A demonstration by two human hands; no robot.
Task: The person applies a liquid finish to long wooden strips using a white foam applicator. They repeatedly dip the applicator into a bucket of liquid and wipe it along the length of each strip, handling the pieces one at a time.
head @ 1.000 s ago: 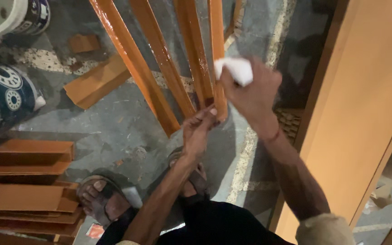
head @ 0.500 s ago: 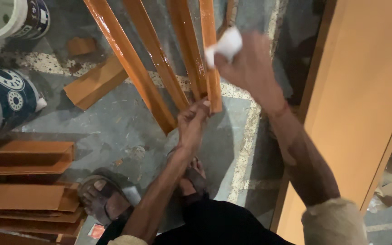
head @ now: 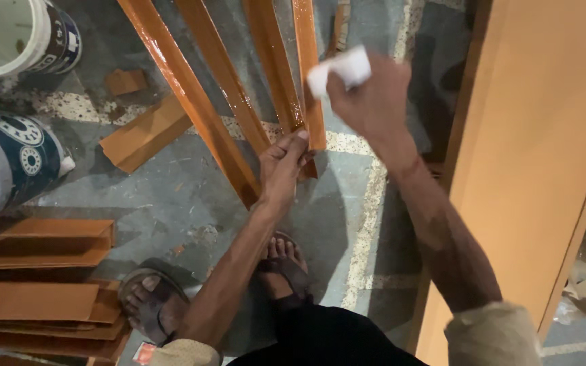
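Note:
Several long orange-brown wooden strips lean toward me, glossy and wet-looking. My left hand (head: 285, 161) pinches the lower end of the right-most strip (head: 304, 61). My right hand (head: 374, 102) is closed around a white cloth pad (head: 339, 68) and presses it against that same strip, above my left hand. The neighbouring strip (head: 272, 61) and two more strips (head: 184, 95) stand to the left. My right hand is blurred.
A white bucket (head: 15, 34) and a blue-patterned container (head: 8, 163) sit at left. A short wooden offcut (head: 145, 132) lies on the grey floor. Stacked orange-brown boards (head: 35, 271) are at lower left. A tall pale wooden panel (head: 544, 169) stands at right. My sandalled feet (head: 150, 301) are below.
My right hand with the cloth has slid up along the strip, away from my left hand. My left hand has kept its grip on the strip's lower end.

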